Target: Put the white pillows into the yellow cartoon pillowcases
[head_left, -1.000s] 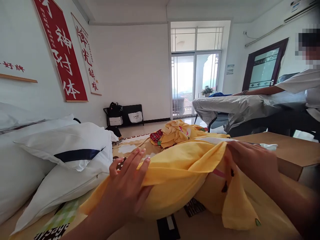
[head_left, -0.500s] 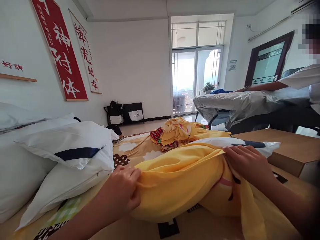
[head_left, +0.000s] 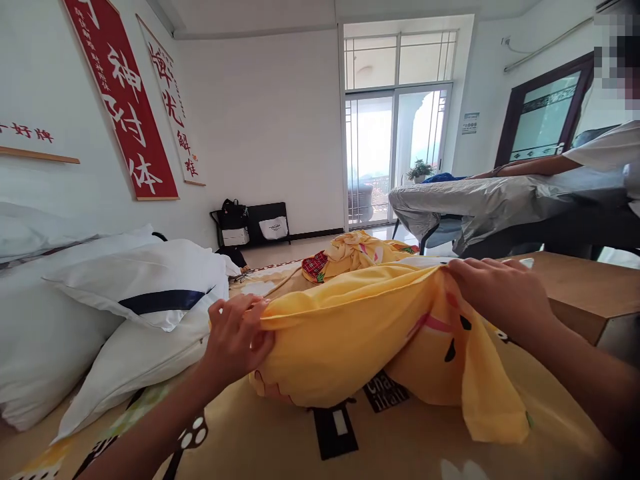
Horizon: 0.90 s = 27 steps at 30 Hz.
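A yellow pillowcase [head_left: 340, 333] with a cartoon face print is stretched between my two hands, its middle sagging and a loose corner drooping at the right. My left hand [head_left: 235, 333] pinches the upper left edge between thumb and fingers. The upper right edge is gripped by my right hand [head_left: 500, 290], its thumb hidden behind the fabric. A sliver of a white pillow [head_left: 440, 261] shows behind the pillowcase. Beyond lies a crumpled heap of yellow printed fabric [head_left: 357, 250] with a red plaid patch.
White pillows [head_left: 145, 280] with a dark blue band are piled at my left. A patterned tan sheet [head_left: 250, 443] covers the surface below. At right stand a brown box [head_left: 590, 280] and a table draped in grey plastic [head_left: 470, 200], where another person's arm [head_left: 535, 167] rests.
Both hands have risen slightly with the pillowcase, and the left has shifted a little left, so more of the sheet's print shows below. The white pillow behind is now mostly hidden.
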{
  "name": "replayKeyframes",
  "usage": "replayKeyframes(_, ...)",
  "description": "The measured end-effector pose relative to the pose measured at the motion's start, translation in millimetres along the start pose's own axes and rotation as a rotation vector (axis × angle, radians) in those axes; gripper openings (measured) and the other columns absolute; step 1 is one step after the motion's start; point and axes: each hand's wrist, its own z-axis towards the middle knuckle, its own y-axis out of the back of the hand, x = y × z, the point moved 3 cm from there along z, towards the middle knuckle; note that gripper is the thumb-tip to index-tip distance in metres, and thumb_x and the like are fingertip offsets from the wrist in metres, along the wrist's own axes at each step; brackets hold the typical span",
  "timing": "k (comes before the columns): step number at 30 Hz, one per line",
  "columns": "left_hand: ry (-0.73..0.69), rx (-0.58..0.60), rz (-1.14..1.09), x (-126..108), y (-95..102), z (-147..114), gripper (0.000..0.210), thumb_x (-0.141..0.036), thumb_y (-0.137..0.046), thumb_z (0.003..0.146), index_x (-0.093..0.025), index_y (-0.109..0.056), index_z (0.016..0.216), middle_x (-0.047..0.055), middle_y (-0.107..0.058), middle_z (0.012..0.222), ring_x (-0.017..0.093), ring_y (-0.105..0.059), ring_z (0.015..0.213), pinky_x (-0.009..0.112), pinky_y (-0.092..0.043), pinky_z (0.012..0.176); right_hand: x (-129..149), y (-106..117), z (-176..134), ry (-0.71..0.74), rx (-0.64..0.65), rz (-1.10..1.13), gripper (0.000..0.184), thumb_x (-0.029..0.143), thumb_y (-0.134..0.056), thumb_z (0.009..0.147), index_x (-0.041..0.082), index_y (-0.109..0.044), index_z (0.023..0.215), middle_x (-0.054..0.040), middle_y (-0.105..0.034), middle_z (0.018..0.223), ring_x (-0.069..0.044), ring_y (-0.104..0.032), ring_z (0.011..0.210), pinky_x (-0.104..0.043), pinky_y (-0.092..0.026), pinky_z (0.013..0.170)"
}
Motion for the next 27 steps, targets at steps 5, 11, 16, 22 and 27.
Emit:
replayKeyframes(5, 0.238, 0.6, -0.34, -13, 2.6, -9, 0.011, -0.023, -0.053, 0.072, -0.021, -0.054, 0.083, 0.001, -0.065, 0.083, 0.02, -0.059, 0.081, 0.038, -0.034, 0.085, 15, -6, 6, 0.015, 0.017, 0.028, 0.018, 0.022, -0.049, 0.093, 0.017, -0.063, 0.085, -0.0081, -0.073, 0.087, -0.023, -0.066, 0.081, -0.03, -0.025, 0.067)
replayKeyframes(11, 0.475, 0.748, -0.207, 11, -18.8, -1, 0.013, -0.023, -0.043, 0.076, -0.019, -0.055, 0.076, 0.005, -0.067, 0.083, 0.023, -0.061, 0.087, 0.043, -0.035, 0.081, 18, -17, 0, 0.076, -0.024, 0.001, 0.022, 0.019, -0.044, 0.092, 0.017, -0.061, 0.079, -0.007, -0.072, 0.079, -0.02, -0.066, 0.074, -0.029, -0.024, 0.065)
replayKeyframes(16, 0.516, 0.582, -0.013, 54, -54.6, 41, 0.03, -0.024, -0.03, 0.08, -0.015, -0.058, 0.073, -0.002, -0.064, 0.076, 0.021, -0.064, 0.087, 0.044, -0.038, 0.078, 12, -3, 7, 0.065, 0.022, 0.005, 0.022, 0.014, -0.044, 0.091, 0.016, -0.062, 0.079, -0.0067, -0.071, 0.075, -0.018, -0.064, 0.072, -0.028, -0.024, 0.064)
replayKeyframes(22, 0.425, 0.118, 0.155, 84, -52.8, 102, 0.024, -0.016, -0.035, 0.085, -0.015, -0.058, 0.088, 0.004, -0.065, 0.096, 0.025, -0.061, 0.101, 0.052, -0.039, 0.09, -1, 28, 21, -0.048, -0.167, 0.004, 0.033, 0.027, -0.043, 0.095, 0.017, -0.06, 0.069, -0.0054, -0.067, 0.063, -0.015, -0.059, 0.062, -0.027, -0.027, 0.062)
replayKeyframes(27, 0.41, 0.21, 0.232, 80, -30.5, 22, 0.024, -0.02, -0.036, 0.087, -0.015, -0.056, 0.099, 0.002, -0.063, 0.098, 0.024, -0.06, 0.101, 0.052, -0.035, 0.098, 56, 40, -56, 0.281, -0.333, 0.165, 0.028, 0.015, -0.041, 0.089, 0.022, -0.064, 0.074, -0.0015, -0.066, 0.063, -0.018, -0.06, 0.062, -0.034, -0.04, 0.068)
